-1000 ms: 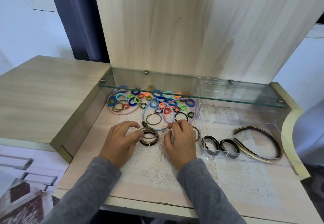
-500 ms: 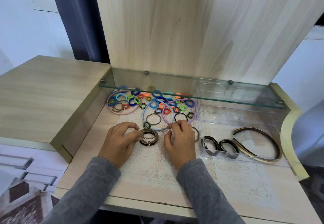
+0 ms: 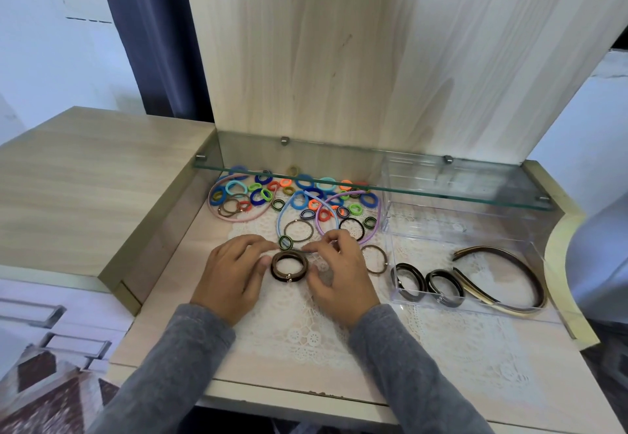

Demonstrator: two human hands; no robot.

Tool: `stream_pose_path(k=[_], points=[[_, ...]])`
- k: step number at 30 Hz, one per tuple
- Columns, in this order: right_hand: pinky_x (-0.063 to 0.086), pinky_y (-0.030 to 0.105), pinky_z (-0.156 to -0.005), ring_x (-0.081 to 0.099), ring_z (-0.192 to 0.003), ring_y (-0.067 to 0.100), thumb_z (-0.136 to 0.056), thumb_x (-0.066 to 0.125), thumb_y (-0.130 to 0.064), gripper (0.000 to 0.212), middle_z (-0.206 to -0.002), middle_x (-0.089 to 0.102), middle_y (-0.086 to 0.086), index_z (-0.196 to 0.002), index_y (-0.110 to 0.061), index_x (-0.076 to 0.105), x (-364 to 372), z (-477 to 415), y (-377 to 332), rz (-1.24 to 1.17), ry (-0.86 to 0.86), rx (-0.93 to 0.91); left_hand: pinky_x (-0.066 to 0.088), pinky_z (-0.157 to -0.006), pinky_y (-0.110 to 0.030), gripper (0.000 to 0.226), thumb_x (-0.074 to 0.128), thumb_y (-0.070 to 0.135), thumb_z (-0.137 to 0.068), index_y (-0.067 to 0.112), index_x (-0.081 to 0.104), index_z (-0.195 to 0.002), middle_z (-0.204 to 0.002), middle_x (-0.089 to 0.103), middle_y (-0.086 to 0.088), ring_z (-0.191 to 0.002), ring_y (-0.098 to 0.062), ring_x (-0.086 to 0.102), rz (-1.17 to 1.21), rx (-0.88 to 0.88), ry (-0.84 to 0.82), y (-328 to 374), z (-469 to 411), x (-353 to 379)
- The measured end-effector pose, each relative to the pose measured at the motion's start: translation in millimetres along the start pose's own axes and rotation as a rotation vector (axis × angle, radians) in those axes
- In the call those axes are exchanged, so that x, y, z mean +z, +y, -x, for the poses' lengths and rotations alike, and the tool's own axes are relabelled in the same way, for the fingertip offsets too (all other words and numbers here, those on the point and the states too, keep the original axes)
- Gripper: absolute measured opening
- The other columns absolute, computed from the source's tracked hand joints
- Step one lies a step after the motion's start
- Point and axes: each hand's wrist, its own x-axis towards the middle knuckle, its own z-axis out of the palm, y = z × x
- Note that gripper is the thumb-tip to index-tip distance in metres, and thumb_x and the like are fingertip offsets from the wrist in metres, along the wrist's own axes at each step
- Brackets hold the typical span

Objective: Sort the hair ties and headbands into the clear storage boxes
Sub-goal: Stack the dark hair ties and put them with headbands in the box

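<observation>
Pale wooden desk (image 3: 159,314), recessed under a glass shelf (image 3: 441,196), with a white lace mat (image 3: 306,338) over it.

- Stack of brown elastic hair ties (image 3: 289,266): it lies flat on the mat, between your hands.
- Your left hand (image 3: 231,274): fingers curled, thumb against the stack's left rim, forefinger at its far rim, so it pinches the stack.
- Your right hand (image 3: 339,270): fingers curled by the stack's right side. Whether they grip it or only hover, you cannot tell at this angle.
- Heap of small coloured fabric hair ties (image 3: 306,195): at the back, partly under the shelf, with thin pink, blue and lilac headbands (image 3: 244,220) looped among them.
- Single loose brown hair tie (image 3: 373,246): just right of your right hand.
- Clear plastic storage box (image 3: 475,240): on the right. It holds two bundles of dark hair ties (image 3: 409,280) and curved brown and cream headbands (image 3: 496,248).
- Second clear box (image 3: 441,219): behind the first, beneath the shelf.
</observation>
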Motion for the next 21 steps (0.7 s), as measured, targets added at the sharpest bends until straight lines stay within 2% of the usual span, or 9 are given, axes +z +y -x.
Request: stream_pose_path(k=[4,6,12,14,16,21], points=[[0.035,0.035,-0.089,0.038,-0.106,0.019,-0.075,0.055,-0.036,0.037,-0.118,0.040,0.000,-0.111,-0.028,0.064,-11,-6,-8,0.235,-0.262,-0.086,0.046,-0.094,-0.043,0.044,0.031,0.034,-0.092,0.019,0.056,-0.125,-0.121,0.059,-0.004,-0.114,-0.026,0.054,-0.118,-0.282,-0.059,0,-1,1],[0.035,0.037,-0.089,0.037,-0.108,0.021,-0.077,0.059,-0.033,0.033,-0.118,0.041,0.002,-0.108,-0.028,0.065,-13,-10,-13,0.363,-0.308,-0.145,0.043,-0.097,-0.041,0.049,0.028,0.037,-0.089,0.018,0.054,-0.127,-0.125,0.057,-0.005,-0.117,-0.025,0.051,-0.140,-0.357,-0.086,1,-1,2],[0.041,0.040,-0.082,0.044,-0.099,0.027,-0.079,0.065,-0.029,0.016,-0.106,0.049,0.004,-0.092,-0.020,0.071,-9,-15,-21,0.544,-0.315,-0.292,0.044,-0.093,-0.040,0.051,0.025,0.033,-0.085,0.017,0.057,-0.122,-0.119,0.059,-0.005,-0.112,-0.026,0.054,-0.141,-0.346,-0.071,4,0,2],[0.044,0.036,-0.072,0.049,-0.088,0.025,-0.068,0.076,-0.025,0.011,-0.094,0.051,0.001,-0.077,-0.022,0.071,-6,-15,-23,0.563,-0.260,-0.310,0.045,-0.092,-0.040,0.051,0.025,0.032,-0.084,0.018,0.058,-0.120,-0.118,0.059,-0.004,-0.110,-0.025,0.054,-0.154,-0.344,-0.072,4,0,2],[0.040,0.032,-0.067,0.050,-0.081,0.022,-0.059,0.083,-0.023,0.016,-0.085,0.050,-0.002,-0.068,-0.025,0.070,-2,-14,-24,0.574,-0.223,-0.322,0.045,-0.090,-0.039,0.049,0.027,0.030,-0.083,0.019,0.060,-0.118,-0.115,0.060,-0.003,-0.108,-0.024,0.056,-0.178,-0.328,-0.065,5,0,0],[0.041,0.033,-0.068,0.046,-0.083,0.019,-0.058,0.084,-0.028,0.017,-0.084,0.052,-0.006,-0.069,-0.025,0.071,-2,-11,-20,0.533,-0.191,-0.373,0.038,-0.086,-0.035,0.044,0.031,0.025,-0.079,0.024,0.063,-0.109,-0.110,0.063,0.003,-0.103,-0.020,0.058,-0.272,-0.253,-0.019,12,1,-4]])
